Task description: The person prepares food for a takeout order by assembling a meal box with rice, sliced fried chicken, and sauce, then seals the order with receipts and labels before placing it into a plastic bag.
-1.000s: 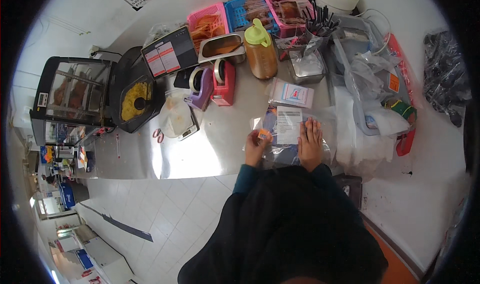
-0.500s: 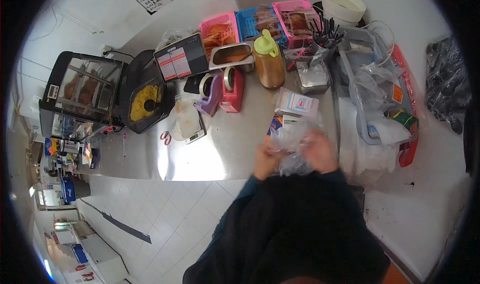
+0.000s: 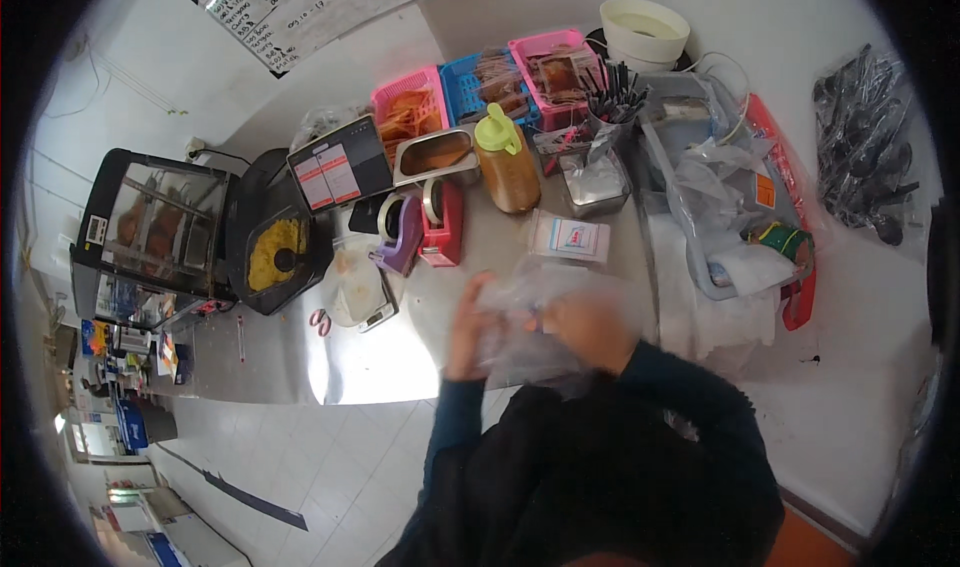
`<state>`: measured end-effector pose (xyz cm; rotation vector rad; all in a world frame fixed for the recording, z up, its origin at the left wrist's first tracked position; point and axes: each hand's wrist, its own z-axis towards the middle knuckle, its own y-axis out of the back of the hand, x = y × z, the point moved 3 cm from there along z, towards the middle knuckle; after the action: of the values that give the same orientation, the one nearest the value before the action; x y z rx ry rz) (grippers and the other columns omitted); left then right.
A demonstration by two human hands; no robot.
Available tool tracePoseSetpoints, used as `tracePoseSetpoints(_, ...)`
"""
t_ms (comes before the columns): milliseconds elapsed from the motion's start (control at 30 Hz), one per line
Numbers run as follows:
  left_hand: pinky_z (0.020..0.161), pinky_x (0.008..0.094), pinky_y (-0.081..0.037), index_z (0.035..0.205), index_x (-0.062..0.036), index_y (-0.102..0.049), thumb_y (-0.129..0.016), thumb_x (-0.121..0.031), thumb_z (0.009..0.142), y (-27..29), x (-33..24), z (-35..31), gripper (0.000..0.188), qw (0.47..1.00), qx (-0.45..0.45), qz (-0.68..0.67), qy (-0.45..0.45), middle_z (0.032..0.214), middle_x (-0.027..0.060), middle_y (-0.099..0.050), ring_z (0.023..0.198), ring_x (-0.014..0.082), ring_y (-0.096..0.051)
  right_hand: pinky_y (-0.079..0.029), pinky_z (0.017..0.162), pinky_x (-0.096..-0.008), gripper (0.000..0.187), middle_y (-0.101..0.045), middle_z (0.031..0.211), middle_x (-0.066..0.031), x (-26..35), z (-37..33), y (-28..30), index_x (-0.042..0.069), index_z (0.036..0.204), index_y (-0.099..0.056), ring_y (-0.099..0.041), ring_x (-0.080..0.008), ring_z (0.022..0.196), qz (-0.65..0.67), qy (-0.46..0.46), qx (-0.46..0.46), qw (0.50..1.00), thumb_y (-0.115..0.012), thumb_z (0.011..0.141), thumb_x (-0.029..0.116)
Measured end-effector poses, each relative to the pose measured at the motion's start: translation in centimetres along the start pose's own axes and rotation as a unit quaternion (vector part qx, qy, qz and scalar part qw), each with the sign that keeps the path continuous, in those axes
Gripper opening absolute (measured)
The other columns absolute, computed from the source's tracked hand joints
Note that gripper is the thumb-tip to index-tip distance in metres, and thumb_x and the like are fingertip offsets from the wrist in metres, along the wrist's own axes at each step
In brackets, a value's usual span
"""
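A thin clear plastic bag (image 3: 524,355) is spread between my hands above the steel counter's front edge. My left hand (image 3: 468,329) grips the bag's left side, with the thumb toward the middle and the fingers pointing away from me. Over the bag's right part is my right hand (image 3: 592,329), smeared by motion; its fingers cannot be made out, nor whether they are inside the bag. Small orange and blue patches show at its fingertips, too blurred to name. Just beyond the bag lies a white pack with a blue-and-red label (image 3: 578,239).
Left of my hands stand a red tape dispenser (image 3: 441,229), a purple one (image 3: 404,243) and a scale (image 3: 379,307) with scissors (image 3: 319,322) beside it. Behind are a sauce bottle (image 3: 508,177), a metal tray (image 3: 420,159) and a tablet (image 3: 345,162). A grey tub (image 3: 690,267) stands right.
My hands have moved apart and the crumpled bag is now spread wider between them. My left hand has shifted left. The head view has swung, so the counter appears lower and further left.
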<state>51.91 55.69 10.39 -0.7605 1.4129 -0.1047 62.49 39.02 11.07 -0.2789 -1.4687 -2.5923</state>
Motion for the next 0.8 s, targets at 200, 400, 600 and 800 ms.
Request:
tracePoseSetpoints(200,0.05,0.0212,-0.038,0.116,-0.0032,-0.044,-0.041,0.002,0.076,4.6,-2.1,-5.8,0.04,0.986,0.08,0.142,0.032,0.08,0.0035,-0.052,0.056,0.0096,-0.046,-0.039,0.087,-0.032,0.033,-0.054,0.105,-0.0134,-5.9,2.9,0.5,0.003,0.103,-0.055,-0.052,-0.0264,0.098,0.443,-0.041,0.325,0.834,-0.058,0.075,0.019)
tracePoseSetpoints(400,0.053,0.0198,-0.04,0.118,-0.002,-0.045,-0.038,-0.001,0.077,4.4,-0.4,-9.8,0.042,0.884,-0.016,0.351,0.308,0.106,0.0067,-0.054,0.057,0.009,-0.048,-0.048,0.066,-0.0336,0.017,-0.06,0.089,-0.0106,-23.6,6.4,-3.0,0.004,0.093,-0.057,-0.059,-0.021,0.08,0.258,-0.217,-0.094,0.937,-0.048,0.082,0.014)
tracePoseSetpoints(600,0.097,0.0287,-0.024,0.123,-0.0021,-0.04,-0.055,-0.014,0.079,2.2,1.1,-10.0,0.049,0.894,0.005,0.358,0.269,0.119,0.0091,-0.049,0.118,0.0194,-0.036,-0.046,0.069,-0.0419,0.021,-0.057,0.083,-0.016,-26.0,8.3,-4.4,0.004,0.089,-0.053,-0.055,-0.0335,0.082,-0.125,-0.317,0.016,0.94,-0.058,0.07,0.011)
tracePoseSetpoints(800,0.098,0.0291,-0.023,0.126,-0.0017,-0.036,-0.056,-0.008,0.077,-0.2,2.8,-7.5,0.054,0.915,0.049,0.274,0.292,0.123,0.0085,-0.045,0.119,0.0192,-0.035,-0.046,0.065,-0.0403,0.017,-0.058,0.08,-0.0142,-28.2,3.0,-4.8,0.006,0.084,-0.056,-0.057,-0.03,0.078,-0.171,-0.372,0.114,0.905,-0.061,0.071,0.016)
